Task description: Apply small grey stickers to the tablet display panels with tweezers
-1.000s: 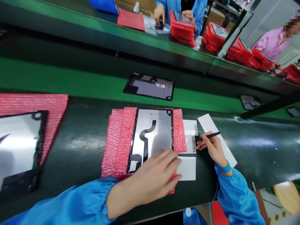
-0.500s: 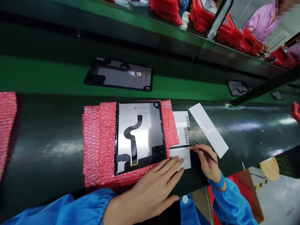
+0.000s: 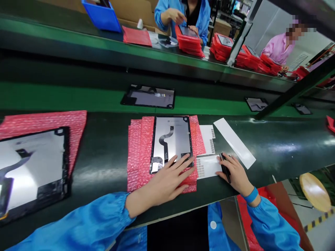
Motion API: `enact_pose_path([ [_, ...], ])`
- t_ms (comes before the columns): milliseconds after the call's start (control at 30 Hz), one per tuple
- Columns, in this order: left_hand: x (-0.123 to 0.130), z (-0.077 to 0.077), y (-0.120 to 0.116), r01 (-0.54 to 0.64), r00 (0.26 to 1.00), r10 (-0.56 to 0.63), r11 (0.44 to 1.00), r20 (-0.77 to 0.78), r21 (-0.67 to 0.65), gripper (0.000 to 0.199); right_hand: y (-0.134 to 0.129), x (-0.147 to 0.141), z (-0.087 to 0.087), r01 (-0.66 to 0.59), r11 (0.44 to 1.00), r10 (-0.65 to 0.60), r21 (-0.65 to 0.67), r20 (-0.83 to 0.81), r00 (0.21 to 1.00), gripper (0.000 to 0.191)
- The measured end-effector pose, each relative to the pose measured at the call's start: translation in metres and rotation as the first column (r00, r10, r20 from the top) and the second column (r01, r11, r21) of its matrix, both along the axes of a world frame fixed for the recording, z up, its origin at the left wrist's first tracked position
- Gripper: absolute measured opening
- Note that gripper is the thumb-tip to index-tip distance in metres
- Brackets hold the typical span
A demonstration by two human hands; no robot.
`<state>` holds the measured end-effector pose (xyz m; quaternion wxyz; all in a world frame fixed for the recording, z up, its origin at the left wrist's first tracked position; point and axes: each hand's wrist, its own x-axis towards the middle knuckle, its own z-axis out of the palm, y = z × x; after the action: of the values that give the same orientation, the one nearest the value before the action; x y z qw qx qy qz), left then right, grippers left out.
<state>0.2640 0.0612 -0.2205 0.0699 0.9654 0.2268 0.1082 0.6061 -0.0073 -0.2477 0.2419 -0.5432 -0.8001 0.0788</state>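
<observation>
A tablet screen panel, its grey back and black ribbon cable facing up, lies on stacked pink bubble-wrap bags. My left hand rests with fingers spread over the panel's lower right corner and the bags. To the right, my right hand grips black tweezers. Its fingertips are at the right edge of a white label sheet that carries small grey stickers on its left part. Another sticker sheet sticks out from beneath the bags. A blank white strip lies slantwise beyond my right hand.
Another panel lies on pink bubble wrap at the left. Along the green strip behind lie several panels, one straight ahead. A slanting dark post stands at the right. Across the raised shelf, co-workers sit near red stacks and a blue bin.
The view has swung up and left, bringing the left panel and a co-worker into sight. My right hand has come to the label sheet's edge, and grey stickers now show on it.
</observation>
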Motion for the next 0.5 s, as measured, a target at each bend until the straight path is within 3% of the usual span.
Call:
enact_pose_path([
  [100,0.007,0.007,-0.004,0.006,1.0,-0.006,1.0,0.024,0.004,0.05,0.003,0.002,0.012,0.032,0.999,-0.032,-0.007,-0.08,0.996,0.027],
  [167,0.016,0.008,-0.011,0.025,0.998,-0.025,1.0,0.049,0.0,0.054,0.004,-0.007,0.021,0.077,0.995,-0.09,-0.062,-0.244,0.966,0.024],
  [267,0.032,0.001,-0.026,0.053,0.997,-0.052,0.998,0.058,-0.015,0.064,0.009,-0.029,0.027,0.056,0.957,-0.202,-0.284,-0.519,0.831,0.032],
  [367,0.037,0.005,-0.023,0.043,0.993,-0.037,0.997,0.112,-0.058,0.062,0.02,-0.045,0.022,-0.062,0.881,-0.288,-0.469,-0.634,0.718,0.042],
  [433,0.028,0.022,0.001,-0.061,0.98,0.085,0.989,0.181,-0.134,0.05,0.028,-0.049,0.016,-0.102,0.845,-0.338,-0.524,-0.672,0.659,0.044],
  [500,0.006,0.047,0.046,-0.322,0.907,0.365,0.923,0.209,-0.213,0.045,0.032,-0.05,0.013,-0.103,0.829,-0.38,-0.549,-0.69,0.616,0.043],
])
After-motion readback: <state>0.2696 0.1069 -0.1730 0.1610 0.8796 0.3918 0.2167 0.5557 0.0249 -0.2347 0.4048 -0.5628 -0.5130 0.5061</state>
